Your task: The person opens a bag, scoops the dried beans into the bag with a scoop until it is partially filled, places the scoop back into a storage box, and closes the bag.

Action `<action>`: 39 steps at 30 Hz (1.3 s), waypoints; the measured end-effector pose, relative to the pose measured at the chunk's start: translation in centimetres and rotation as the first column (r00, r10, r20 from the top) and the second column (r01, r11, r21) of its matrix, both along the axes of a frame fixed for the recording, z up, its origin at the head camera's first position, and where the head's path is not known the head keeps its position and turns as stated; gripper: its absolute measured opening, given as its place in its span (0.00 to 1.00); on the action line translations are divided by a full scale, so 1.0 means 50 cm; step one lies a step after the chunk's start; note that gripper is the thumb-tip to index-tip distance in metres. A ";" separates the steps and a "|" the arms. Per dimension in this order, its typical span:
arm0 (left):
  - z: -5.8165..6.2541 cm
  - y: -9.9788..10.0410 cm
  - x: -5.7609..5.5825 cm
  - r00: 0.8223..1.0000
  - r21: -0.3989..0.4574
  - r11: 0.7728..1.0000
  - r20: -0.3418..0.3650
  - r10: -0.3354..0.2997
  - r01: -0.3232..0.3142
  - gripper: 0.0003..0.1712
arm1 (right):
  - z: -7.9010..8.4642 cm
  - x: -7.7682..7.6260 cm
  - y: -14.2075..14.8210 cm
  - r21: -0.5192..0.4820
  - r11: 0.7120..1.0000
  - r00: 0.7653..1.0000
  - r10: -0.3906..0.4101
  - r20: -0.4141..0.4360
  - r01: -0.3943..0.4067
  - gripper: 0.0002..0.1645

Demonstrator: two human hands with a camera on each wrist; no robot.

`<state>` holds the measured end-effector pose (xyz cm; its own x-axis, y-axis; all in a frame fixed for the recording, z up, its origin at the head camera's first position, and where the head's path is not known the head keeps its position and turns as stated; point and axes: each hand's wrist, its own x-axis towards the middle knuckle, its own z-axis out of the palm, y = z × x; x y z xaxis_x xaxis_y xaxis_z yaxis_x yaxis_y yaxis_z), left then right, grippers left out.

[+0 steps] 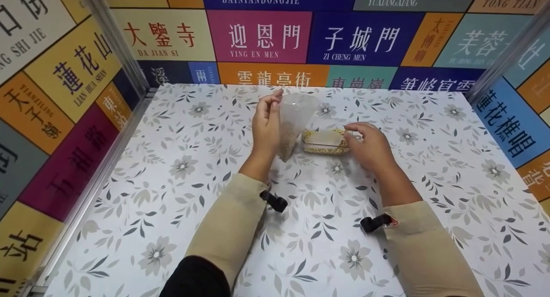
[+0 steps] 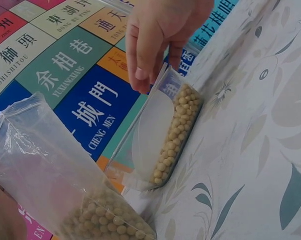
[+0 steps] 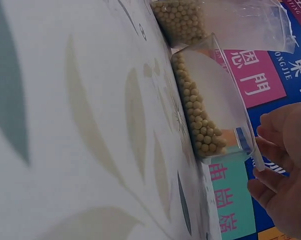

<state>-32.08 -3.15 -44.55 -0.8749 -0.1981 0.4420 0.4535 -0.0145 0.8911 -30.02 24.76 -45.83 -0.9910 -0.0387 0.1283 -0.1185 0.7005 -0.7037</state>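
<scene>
My left hand holds a translucent plastic bag by its side, with the fingertips near the bag's upper edge. Yellowish soybeans fill the bag's lower part. Right beside the bag, a clear plastic box sits on the table. More soybeans lie along its bottom, and a pale rounded shape shows through its wall; I cannot tell what that is. With curled fingertips, my right hand pinches a whitish tab at the box's right end.
The table has a white cover printed with grey leaves and flowers. Colourful panels with lettering rise behind it and along both sides. A black strap piece sits on each sleeve near the wrist.
</scene>
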 end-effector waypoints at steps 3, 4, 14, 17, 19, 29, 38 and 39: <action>-0.001 0.000 0.000 1.000 -0.007 1.000 -0.012 -0.006 0.006 0.10 | 0.009 0.003 -0.012 -0.010 0.999 0.996 -0.033 -0.087 0.032 0.22; -0.001 0.000 0.000 1.000 -0.010 1.000 -0.014 -0.006 0.006 0.10 | 0.013 0.005 -0.018 -0.017 0.999 0.993 -0.041 -0.112 0.039 0.22; 0.002 -0.009 0.006 1.000 -0.012 1.000 0.009 -0.003 0.003 0.11 | 0.057 0.014 -0.090 -0.161 0.985 0.993 0.042 -0.108 -0.059 0.28; 0.003 -0.021 0.009 1.000 -0.001 1.000 0.010 -0.008 0.008 0.12 | 0.064 0.013 -0.114 -0.207 0.974 0.995 0.077 -0.070 -0.090 0.29; 0.003 -0.032 0.011 1.000 0.004 1.000 0.007 -0.010 0.010 0.11 | 0.067 0.013 -0.134 -0.245 0.964 0.994 0.101 -0.042 -0.108 0.31; 0.009 -0.111 0.041 0.999 -0.028 0.999 -0.002 -0.038 0.038 0.11 | 0.083 0.024 -0.252 -0.372 0.915 0.980 0.190 0.055 -0.156 0.39; 0.008 -0.139 0.055 0.998 -0.029 0.998 0.001 -0.058 0.058 0.12 | 0.083 0.024 -0.288 -0.460 0.869 0.978 0.207 0.000 -0.184 0.40; 0.008 -0.138 0.055 0.998 -0.025 0.997 0.000 -0.067 0.067 0.12 | 0.082 0.024 -0.288 -0.472 0.863 0.979 0.204 -0.002 -0.181 0.40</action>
